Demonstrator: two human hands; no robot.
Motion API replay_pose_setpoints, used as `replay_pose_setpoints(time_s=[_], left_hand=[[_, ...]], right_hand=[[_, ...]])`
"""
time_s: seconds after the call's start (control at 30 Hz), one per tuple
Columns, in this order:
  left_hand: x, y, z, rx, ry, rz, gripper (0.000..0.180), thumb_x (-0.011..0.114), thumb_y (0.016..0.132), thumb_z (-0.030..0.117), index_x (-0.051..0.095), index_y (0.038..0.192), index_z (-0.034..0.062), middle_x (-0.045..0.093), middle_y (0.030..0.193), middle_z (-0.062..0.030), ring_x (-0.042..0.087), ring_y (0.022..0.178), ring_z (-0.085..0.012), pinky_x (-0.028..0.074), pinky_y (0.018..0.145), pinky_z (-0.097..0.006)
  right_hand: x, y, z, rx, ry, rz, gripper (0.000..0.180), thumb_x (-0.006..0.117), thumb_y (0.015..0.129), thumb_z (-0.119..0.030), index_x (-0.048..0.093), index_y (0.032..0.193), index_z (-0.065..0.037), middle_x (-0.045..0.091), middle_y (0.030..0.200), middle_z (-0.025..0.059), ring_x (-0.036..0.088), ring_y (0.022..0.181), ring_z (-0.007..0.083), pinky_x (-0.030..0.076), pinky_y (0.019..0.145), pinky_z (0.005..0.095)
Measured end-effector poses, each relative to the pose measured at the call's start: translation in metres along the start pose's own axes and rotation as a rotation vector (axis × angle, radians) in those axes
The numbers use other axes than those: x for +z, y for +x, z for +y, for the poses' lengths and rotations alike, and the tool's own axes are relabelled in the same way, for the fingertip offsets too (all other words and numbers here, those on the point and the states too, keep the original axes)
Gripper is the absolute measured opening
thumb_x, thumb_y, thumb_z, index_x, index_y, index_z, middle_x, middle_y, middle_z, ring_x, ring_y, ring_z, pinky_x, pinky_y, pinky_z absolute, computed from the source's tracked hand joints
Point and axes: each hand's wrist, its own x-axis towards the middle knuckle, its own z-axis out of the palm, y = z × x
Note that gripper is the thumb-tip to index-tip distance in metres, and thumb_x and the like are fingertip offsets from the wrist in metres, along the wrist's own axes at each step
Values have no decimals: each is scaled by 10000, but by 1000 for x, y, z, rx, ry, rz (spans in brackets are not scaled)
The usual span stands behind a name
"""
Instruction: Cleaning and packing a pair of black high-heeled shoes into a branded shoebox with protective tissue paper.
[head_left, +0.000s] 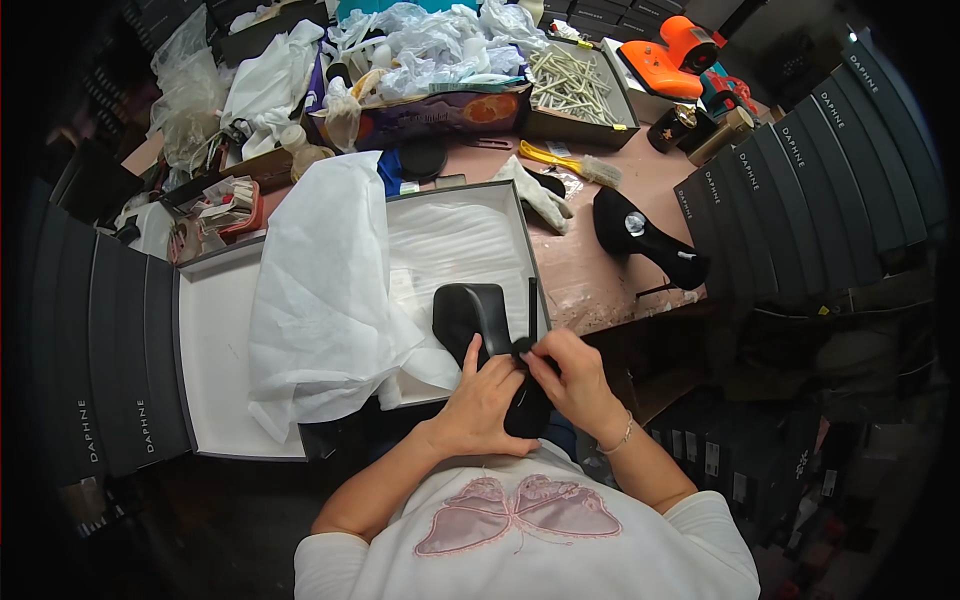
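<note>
Showing at left two open box halves, with white paper lying across and no shoe visible inside. Holding the first shoe over the right half's near edge with the left hand, fingers partly curled around. Pinching a small dark piece near the heel with the right hand, not clearly identifying it. Leaving the second shoe apart on the counter, at right. Apparently working on the first only, probably midway; not telling whether finished with the second.
</note>
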Motion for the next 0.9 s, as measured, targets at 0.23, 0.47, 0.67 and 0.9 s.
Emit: replay_pose_setpoints(time_s=[0.23, 0.47, 0.67, 0.9], left_hand=[[-1, 3, -3, -17, 20, 15, 852, 811, 553, 505, 529, 1095, -88, 528, 1138, -205, 478, 1190, -347, 69, 1125, -632], [3, 3, 3, -23, 73, -57, 844, 817, 554, 472, 521, 1124, -76, 536, 1143, -180, 486, 1181, -317, 100, 1122, -629], [-2, -3, -4, -49, 54, 35, 845, 806, 551, 492, 518, 1111, -71, 541, 1113, -182, 501, 1144, -328, 122, 1118, -624], [-5, -5, -1, -45, 21, -34, 850, 807, 547, 487, 511, 1109, -77, 528, 1114, -202, 495, 1153, -339, 95, 1118, -630]], right_hand=[[0, 9, 12, -75, 13, 26, 74, 648, 837, -41, 581, 843, -12, 541, 772, 155, 565, 678, 353, 454, 583, 395], [2, 13, 27, -44, -98, 32, 83, 653, 838, -64, 585, 846, -17, 539, 760, 159, 574, 686, 364, 458, 588, 415], [-1, -2, 10, 9, 130, -68, 87, 656, 842, -79, 622, 873, -5, 585, 809, 158, 605, 761, 334, 482, 679, 388], [11, 47, 45, -96, -141, 111, 119, 670, 842, -115, 603, 864, -19, 583, 810, 157, 577, 701, 351, 475, 611, 398]])
